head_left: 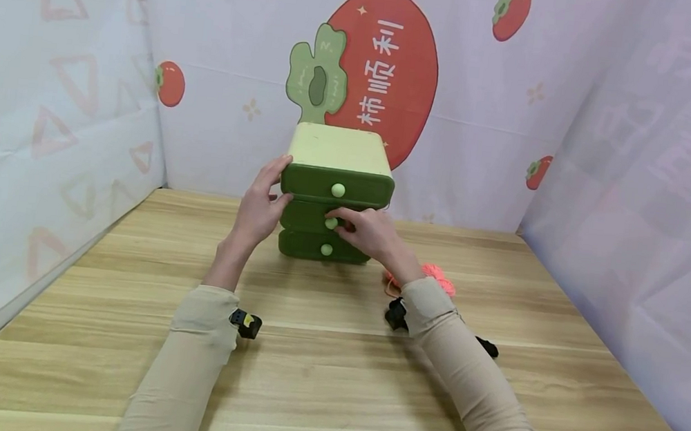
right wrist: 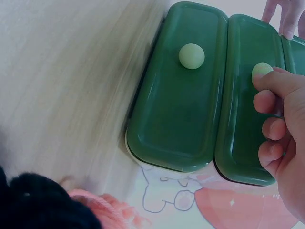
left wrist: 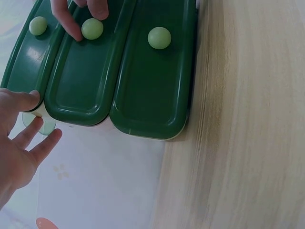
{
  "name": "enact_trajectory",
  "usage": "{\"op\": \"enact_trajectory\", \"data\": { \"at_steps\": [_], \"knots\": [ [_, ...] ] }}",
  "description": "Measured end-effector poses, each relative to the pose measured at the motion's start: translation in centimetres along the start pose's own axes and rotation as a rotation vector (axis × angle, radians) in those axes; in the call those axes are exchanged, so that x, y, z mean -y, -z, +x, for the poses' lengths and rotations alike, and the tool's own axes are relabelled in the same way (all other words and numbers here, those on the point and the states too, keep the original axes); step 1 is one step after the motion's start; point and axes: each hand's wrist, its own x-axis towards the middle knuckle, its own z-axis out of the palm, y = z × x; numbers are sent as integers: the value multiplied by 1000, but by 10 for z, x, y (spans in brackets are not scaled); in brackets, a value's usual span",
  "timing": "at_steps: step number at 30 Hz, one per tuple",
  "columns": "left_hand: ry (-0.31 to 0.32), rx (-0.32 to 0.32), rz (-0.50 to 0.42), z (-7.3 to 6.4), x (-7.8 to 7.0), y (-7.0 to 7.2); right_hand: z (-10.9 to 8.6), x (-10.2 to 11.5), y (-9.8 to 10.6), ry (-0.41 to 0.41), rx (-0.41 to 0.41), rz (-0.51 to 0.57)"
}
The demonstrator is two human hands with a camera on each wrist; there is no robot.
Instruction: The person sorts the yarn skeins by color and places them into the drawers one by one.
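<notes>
– Left hand (head_left: 255, 214) first. How does it sit?

– At the upper left corner of the small cabinet (head_left: 339, 147). Fingers spread wide; thumb against the front edge, other fingers along the side. Steadying, I judge.

– And the cabinet itself?

– Upright on the wooden table (head_left: 305, 378). Three green fronts, stacked: top drawer (head_left: 308, 181), middle drawer (head_left: 304, 216), bottom drawer (head_left: 301, 246). One pale round knob each. Cannot tell whether the middle one stands slightly ajar.

– Right hand (head_left: 375, 236)?

– In front of the cabinet, coming in from its right. Narrow pinch, thumb and forefinger, on the middle knob (head_left: 331, 224). Remaining fingers curled, holding nothing.

– Anything further right?

– Pink yarn (head_left: 439, 280), on the table to the cabinet's near right, partly hidden by the right forearm. Loose strand beside it.

– Risks from here?

– Knob is small and smooth-looking; a pinch by the tips could slip under a hard pull. If the drawer sticks and the left hand bears too lightly, the whole cabinet could slide or tip forward. Left thumb lies low on the top drawer's edge, so a skewed pull might rub it. Forearm passes over the yarn: a low sweep could snag that strand.
</notes>
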Motion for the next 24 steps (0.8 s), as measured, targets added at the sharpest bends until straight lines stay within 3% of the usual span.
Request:
{"op": "enact_trajectory", "data": {
  "at_steps": [11,24],
  "knots": [
    [2,-6,14,0,-1,1,-2,2,-1,14,9,-40],
    [1,-3,12,0,-1,1,-12,9,8,119,-18,-51]
  ]
}}
